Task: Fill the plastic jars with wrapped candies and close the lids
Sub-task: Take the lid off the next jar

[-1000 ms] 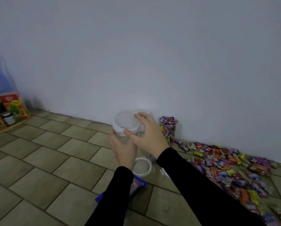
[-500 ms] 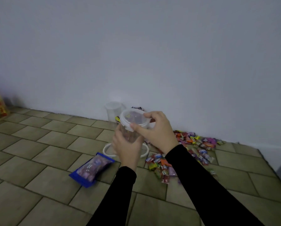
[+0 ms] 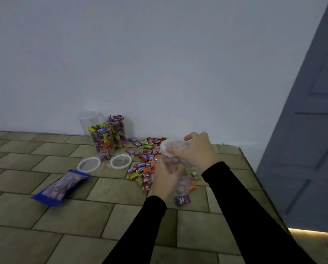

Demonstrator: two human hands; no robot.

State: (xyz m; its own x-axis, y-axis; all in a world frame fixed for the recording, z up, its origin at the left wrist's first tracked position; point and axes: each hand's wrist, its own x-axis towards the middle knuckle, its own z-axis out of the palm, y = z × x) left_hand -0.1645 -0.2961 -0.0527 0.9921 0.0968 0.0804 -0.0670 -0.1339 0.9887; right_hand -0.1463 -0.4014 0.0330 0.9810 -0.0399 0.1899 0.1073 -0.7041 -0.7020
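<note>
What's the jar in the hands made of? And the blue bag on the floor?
The jar looks like clear, smooth plastic: candies and floor show through its wall. Its lid seems cloudier plastic. The blue bag looks like thin, glossy plastic film, with a see-through middle, though it is blurry.

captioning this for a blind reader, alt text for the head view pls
Two black-sleeved hands hold a clear jar over scattered candies: left hand grips the body, right hand the lid. Two candy-filled jars stand by the wall.
</note>
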